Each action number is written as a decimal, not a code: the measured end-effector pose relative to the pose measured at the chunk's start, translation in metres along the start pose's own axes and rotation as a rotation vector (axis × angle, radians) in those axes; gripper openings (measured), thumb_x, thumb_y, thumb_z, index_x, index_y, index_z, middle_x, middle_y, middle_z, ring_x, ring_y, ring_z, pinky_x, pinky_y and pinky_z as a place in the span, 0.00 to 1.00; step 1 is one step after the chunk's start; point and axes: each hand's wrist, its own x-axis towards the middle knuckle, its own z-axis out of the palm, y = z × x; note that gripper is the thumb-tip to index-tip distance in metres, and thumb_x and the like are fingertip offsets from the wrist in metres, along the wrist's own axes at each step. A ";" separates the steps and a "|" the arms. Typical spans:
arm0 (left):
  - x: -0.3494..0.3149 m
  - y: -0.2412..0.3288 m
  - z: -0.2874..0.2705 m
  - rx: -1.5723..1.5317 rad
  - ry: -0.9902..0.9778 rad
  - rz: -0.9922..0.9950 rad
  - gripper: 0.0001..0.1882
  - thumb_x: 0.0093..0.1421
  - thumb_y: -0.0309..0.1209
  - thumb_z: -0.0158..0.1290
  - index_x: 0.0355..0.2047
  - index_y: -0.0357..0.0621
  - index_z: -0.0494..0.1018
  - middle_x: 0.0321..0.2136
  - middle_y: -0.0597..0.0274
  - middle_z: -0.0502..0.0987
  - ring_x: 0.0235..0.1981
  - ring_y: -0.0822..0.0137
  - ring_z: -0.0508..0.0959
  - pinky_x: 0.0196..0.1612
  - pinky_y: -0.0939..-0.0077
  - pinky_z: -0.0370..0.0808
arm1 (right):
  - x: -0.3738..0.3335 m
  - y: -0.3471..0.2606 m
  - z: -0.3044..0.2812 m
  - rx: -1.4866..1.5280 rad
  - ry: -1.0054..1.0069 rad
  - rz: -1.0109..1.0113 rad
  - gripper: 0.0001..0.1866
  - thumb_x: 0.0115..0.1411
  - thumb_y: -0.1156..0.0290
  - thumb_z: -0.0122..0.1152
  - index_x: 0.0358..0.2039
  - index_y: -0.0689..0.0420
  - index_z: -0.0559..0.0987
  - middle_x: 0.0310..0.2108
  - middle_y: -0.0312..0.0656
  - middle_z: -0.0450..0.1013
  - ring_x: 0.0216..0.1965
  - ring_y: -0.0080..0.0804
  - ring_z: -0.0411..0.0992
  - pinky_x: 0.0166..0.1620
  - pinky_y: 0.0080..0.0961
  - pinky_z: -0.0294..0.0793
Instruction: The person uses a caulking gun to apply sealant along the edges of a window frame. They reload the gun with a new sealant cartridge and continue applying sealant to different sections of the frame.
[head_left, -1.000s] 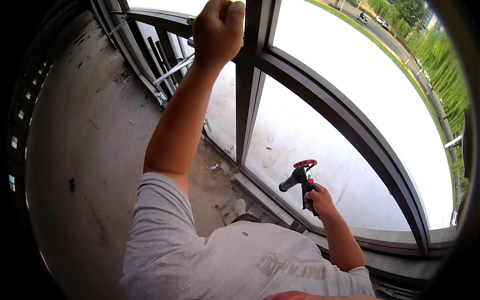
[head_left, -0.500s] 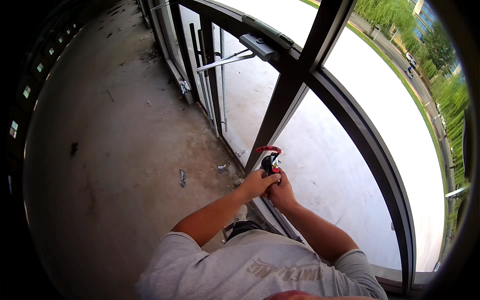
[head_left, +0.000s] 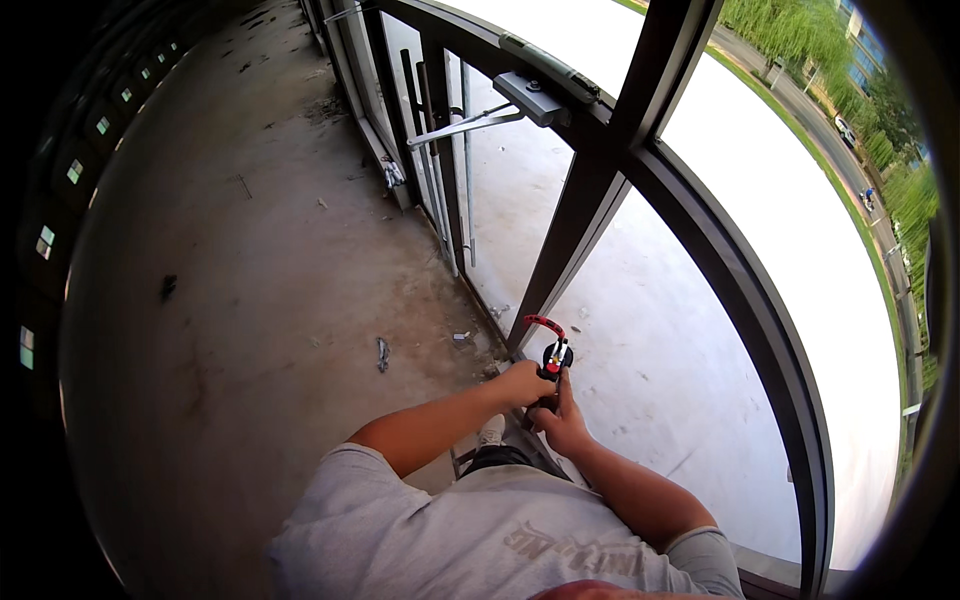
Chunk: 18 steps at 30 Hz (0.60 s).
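Note:
My left hand closes round the near end of a small black-and-red hand tool, whose exact kind I cannot make out. It has a round black part and a curved red piece arching out beyond my hands. My right hand holds the tool from the right and below, with one finger stretched along its side. Both hands are close together, and part of the tool is hidden inside them. Just beyond the tool stands the dark frame post beside a large glass pane.
A door closer with its arm is fixed to the dark frame above a glass door. Long door handles stand farther along. Small debris lies on the concrete floor. My shoe is below my hands.
The tool has turned in my hands, and its red curve now sits at a different slant. My right hand has slid lower, its finger now straightened. The whole view has shifted slightly.

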 end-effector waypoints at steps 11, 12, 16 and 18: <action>0.040 0.124 -0.185 0.495 0.142 -0.024 0.21 0.59 0.41 0.67 0.24 0.34 0.75 0.16 0.60 0.74 0.13 0.66 0.75 0.16 0.66 0.68 | -0.116 0.101 -0.128 -0.451 0.294 0.240 0.27 0.57 0.66 0.63 0.56 0.66 0.76 0.31 0.47 0.81 0.32 0.30 0.79 0.39 0.29 0.78; 0.050 0.139 -0.203 0.499 0.179 -0.025 0.21 0.59 0.42 0.67 0.24 0.35 0.76 0.16 0.60 0.74 0.13 0.66 0.75 0.17 0.67 0.68 | -0.137 0.131 -0.141 -0.405 0.350 0.306 0.28 0.56 0.67 0.62 0.56 0.68 0.76 0.30 0.48 0.81 0.31 0.31 0.80 0.38 0.30 0.79; 0.072 0.178 -0.272 0.478 0.298 -0.025 0.21 0.59 0.43 0.66 0.22 0.37 0.76 0.16 0.61 0.74 0.12 0.67 0.73 0.16 0.68 0.68 | -0.218 0.189 -0.159 -0.288 0.556 0.563 0.26 0.54 0.68 0.62 0.53 0.69 0.78 0.28 0.47 0.80 0.29 0.33 0.79 0.35 0.31 0.79; 0.092 0.188 -0.299 0.482 0.369 -0.044 0.21 0.59 0.44 0.66 0.21 0.38 0.75 0.16 0.61 0.75 0.12 0.67 0.73 0.16 0.68 0.69 | -0.271 0.263 -0.180 -0.418 0.589 0.570 0.22 0.58 0.67 0.61 0.52 0.64 0.78 0.27 0.43 0.78 0.25 0.33 0.77 0.30 0.30 0.76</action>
